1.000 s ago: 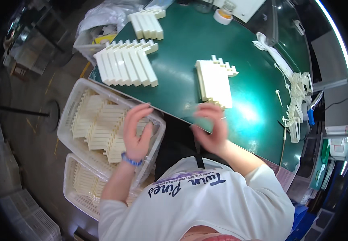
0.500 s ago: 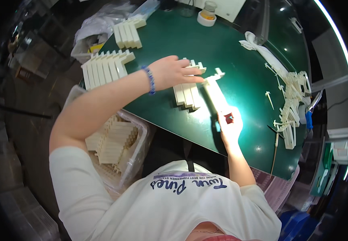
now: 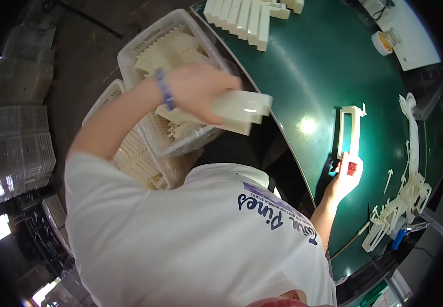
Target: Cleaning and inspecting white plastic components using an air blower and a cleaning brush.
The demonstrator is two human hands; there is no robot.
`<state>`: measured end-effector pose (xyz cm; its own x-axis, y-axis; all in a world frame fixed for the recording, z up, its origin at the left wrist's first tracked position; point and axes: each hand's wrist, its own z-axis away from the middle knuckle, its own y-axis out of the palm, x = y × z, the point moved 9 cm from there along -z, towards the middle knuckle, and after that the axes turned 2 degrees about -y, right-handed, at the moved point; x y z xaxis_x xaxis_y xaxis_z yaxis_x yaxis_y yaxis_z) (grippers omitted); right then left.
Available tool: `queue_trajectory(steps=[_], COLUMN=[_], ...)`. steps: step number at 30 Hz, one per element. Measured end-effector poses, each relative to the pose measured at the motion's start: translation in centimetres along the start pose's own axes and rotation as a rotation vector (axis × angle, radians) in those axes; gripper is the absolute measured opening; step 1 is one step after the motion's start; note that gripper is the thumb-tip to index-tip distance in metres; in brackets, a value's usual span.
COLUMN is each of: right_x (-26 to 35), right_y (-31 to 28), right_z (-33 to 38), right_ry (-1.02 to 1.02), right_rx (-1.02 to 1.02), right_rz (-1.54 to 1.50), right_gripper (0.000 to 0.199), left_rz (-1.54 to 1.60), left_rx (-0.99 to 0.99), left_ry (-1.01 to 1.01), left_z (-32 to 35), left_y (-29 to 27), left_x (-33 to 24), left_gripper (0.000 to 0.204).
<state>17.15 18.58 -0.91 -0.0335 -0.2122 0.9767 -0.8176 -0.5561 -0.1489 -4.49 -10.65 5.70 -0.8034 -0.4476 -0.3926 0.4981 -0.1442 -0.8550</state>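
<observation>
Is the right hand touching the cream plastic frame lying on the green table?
Touching. In the head view, the right hand rests on the table with its fingers meeting the near end of the cream plastic frame; no gap shows.

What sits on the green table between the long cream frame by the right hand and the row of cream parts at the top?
Nothing: the head view shows bare green table between the frame and the row.

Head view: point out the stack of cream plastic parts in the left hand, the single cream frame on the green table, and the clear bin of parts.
stack of cream parts [image 3: 239,110], head view, its flat upper face
cream frame [image 3: 354,130], head view, its right long bar
clear bin [image 3: 145,41], head view, its upper-left rim
</observation>
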Motion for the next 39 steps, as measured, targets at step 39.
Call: queue_trajectory(steps=[39], right_x=[7.4], right_y=[16.6], right_z=[12.3], right_ry=[-0.647], right_rx=[1.162], right_rz=[0.389], right_gripper=[0.028], left_rz=[0.122], left_rx=[-0.713], left_ry=[0.096], left_z=[7.2], left_y=[4.9], left_x=[-2.9], left_gripper=[0.043])
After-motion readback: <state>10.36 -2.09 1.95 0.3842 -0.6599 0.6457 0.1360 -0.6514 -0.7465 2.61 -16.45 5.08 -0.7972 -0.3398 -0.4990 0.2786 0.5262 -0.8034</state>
